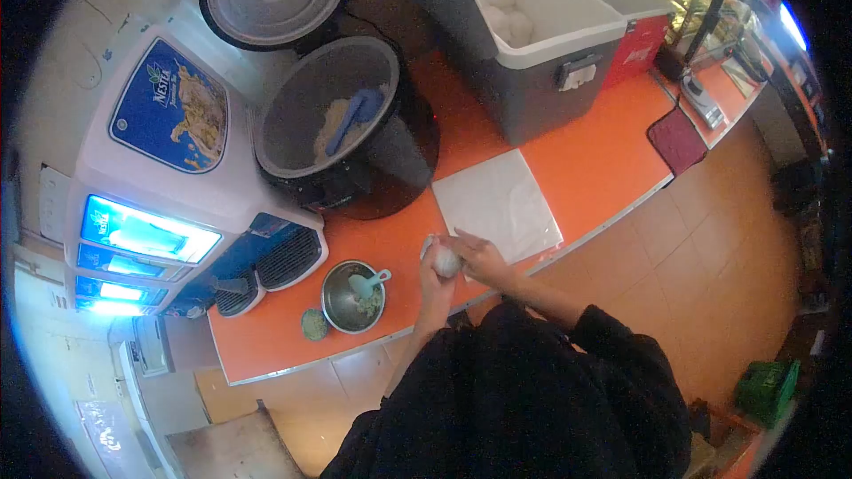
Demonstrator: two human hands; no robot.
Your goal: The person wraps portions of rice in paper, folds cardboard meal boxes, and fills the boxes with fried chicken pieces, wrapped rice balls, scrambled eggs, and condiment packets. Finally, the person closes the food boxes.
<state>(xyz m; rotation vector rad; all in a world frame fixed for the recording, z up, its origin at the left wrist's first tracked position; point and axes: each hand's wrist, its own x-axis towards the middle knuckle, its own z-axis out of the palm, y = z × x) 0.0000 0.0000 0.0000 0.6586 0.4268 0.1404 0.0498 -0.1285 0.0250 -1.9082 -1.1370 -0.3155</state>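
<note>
Black clothing [524,390] faces the counter edge [612,215], left hand [435,282] and right hand [482,260] gripping a ball [446,263], bowl [332,306] apart

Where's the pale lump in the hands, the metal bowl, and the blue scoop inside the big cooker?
Pale lump [447,263]: head view, its rounded side.
Metal bowl [335,298]: head view, inner left wall.
Blue scoop [363,106]: head view, its broad end.

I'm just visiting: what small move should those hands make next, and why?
I'd suggest a gentle squeeze and turn of the pale ball, perhaps to firm its shape: the left hand and right hand both hold it, and smooth, round white balls lie in the open cooler. Whether this one needs more pressing is too small to tell.
</note>
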